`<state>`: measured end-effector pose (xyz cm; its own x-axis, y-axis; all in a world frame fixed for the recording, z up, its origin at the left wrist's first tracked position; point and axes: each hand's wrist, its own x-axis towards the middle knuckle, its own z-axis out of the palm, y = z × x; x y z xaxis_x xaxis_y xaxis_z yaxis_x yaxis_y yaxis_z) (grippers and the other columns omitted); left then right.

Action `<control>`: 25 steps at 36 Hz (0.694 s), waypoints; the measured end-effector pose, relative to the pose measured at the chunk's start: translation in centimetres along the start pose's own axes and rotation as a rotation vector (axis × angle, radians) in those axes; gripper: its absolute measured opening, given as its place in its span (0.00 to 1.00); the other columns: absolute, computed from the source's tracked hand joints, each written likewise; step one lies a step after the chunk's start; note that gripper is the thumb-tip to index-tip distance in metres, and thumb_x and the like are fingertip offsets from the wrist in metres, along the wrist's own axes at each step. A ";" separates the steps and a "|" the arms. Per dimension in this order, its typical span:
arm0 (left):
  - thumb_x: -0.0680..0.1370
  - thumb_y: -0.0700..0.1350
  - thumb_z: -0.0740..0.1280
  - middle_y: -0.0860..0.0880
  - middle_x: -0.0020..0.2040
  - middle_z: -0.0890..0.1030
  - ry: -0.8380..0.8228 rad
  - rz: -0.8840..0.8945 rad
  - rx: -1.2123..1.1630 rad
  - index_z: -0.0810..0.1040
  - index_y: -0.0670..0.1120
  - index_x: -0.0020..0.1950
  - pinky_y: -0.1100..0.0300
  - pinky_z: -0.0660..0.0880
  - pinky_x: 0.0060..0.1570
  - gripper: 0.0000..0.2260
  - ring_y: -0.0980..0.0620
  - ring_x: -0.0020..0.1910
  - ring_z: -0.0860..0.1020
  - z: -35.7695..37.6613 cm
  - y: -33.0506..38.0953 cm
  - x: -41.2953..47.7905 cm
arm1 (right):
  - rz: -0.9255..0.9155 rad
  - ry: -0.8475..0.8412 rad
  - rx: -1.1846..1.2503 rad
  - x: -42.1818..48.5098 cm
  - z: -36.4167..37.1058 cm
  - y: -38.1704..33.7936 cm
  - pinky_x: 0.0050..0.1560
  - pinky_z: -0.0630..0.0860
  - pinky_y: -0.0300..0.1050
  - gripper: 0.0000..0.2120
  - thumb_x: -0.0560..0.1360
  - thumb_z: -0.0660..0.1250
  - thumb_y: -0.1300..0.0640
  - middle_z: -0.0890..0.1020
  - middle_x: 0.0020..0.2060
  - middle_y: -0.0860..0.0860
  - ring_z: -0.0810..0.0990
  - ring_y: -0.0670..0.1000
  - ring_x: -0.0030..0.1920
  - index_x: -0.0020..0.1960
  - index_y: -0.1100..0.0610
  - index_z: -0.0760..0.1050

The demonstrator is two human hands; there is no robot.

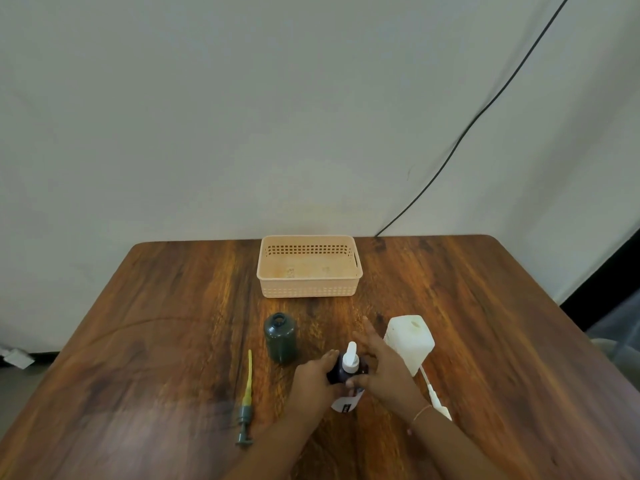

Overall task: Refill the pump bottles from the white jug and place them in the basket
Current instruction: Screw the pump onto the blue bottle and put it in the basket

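A dark purple pump bottle point(337, 372) with a white label stands near the table's front. Its white pump head point(350, 358) sits on its neck. My left hand point(313, 379) grips the bottle's left side. My right hand point(379, 362) pinches the pump's collar with thumb and fingers, the other fingers spread. A dark green bottle point(280, 337) stands open to the left, without a pump. Its green pump with a yellow tube point(246, 396) lies flat on the table. The white jug point(410, 341) stands just right of my right hand. The peach basket point(309, 266) is at the back, with no bottle in it.
A white cap or pump part point(437, 398) lies on the wooden table point(156, 323) behind my right wrist. A black cable point(460, 140) runs down the wall to the table's back edge. The table's right edge drops off near a dark area.
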<state>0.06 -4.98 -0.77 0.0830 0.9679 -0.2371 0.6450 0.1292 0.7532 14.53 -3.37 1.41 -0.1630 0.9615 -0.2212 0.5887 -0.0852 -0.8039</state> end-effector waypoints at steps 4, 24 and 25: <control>0.68 0.47 0.73 0.53 0.56 0.82 -0.001 0.003 0.007 0.71 0.53 0.68 0.79 0.67 0.37 0.28 0.61 0.49 0.76 -0.1 -0.1 0.1 | -0.055 0.209 0.008 -0.5 1.2 0.2 0.60 0.73 0.39 0.28 0.72 0.68 0.67 0.78 0.62 0.48 0.75 0.50 0.63 0.69 0.51 0.68; 0.72 0.46 0.71 0.49 0.63 0.78 -0.015 -0.014 0.032 0.67 0.50 0.71 0.59 0.73 0.60 0.28 0.51 0.61 0.76 -0.5 1.3 -0.3 | -0.068 0.099 -0.069 0.4 0.4 0.1 0.62 0.72 0.42 0.38 0.70 0.70 0.65 0.75 0.64 0.46 0.73 0.46 0.62 0.73 0.46 0.57; 0.72 0.46 0.71 0.50 0.63 0.78 -0.013 -0.017 0.034 0.68 0.50 0.70 0.60 0.73 0.60 0.28 0.52 0.61 0.76 -0.5 1.4 -0.3 | -0.067 0.118 -0.066 0.4 0.4 0.1 0.61 0.72 0.41 0.35 0.71 0.69 0.66 0.75 0.65 0.48 0.74 0.48 0.63 0.72 0.47 0.61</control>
<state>0.61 -4.97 0.65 0.0817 0.9628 -0.2575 0.6721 0.1376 0.7275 14.19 -3.09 1.02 -0.1118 0.9888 -0.0993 0.6313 -0.0064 -0.7755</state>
